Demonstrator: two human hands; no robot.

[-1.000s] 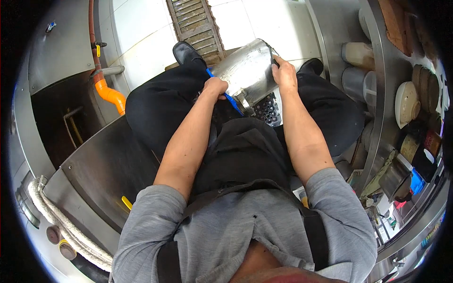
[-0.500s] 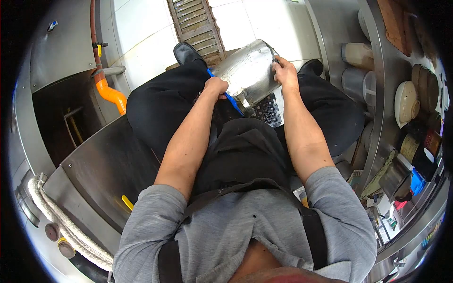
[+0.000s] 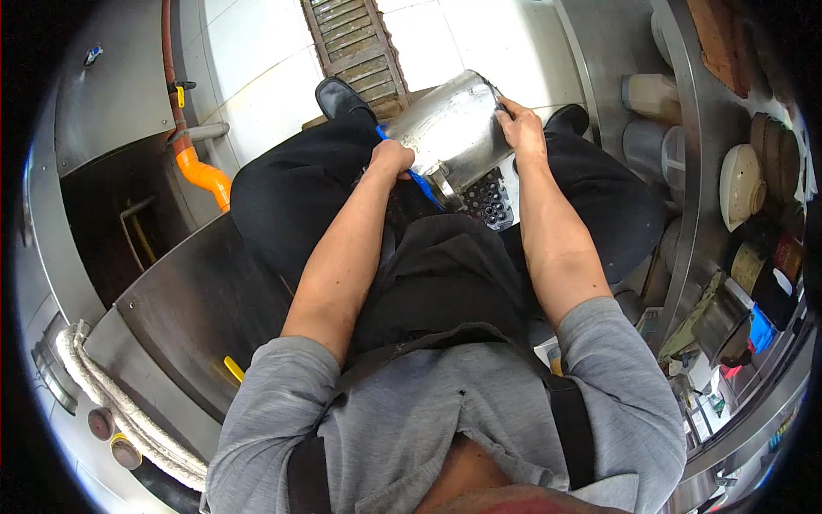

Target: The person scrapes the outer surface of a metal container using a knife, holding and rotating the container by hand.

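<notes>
Between my knees a metal cylinder-shaped vessel (image 3: 449,128) lies tilted on its side. My left hand (image 3: 392,160) is closed around a blue strip (image 3: 424,187) that runs along the vessel's near left end. At the vessel's right end is my right hand (image 3: 520,126), its fingers bent over the dark rim; what the fingertips hold there is too small to make out. A metal fitting (image 3: 443,183) sticks out from the vessel's lower side. Below it shows a dark mat with round holes (image 3: 490,206).
A slatted floor grate (image 3: 355,43) runs ahead over white tiles (image 3: 257,60). On the left are an orange pipe (image 3: 204,175) and steel panels (image 3: 188,300). Steel shelving (image 3: 695,171) with containers and a pale bowl (image 3: 741,188) stands on the right.
My right hand has shifted slightly at the vessel's right rim, and its fingers have changed their bend. My left hand and the vessel have hardly moved.
</notes>
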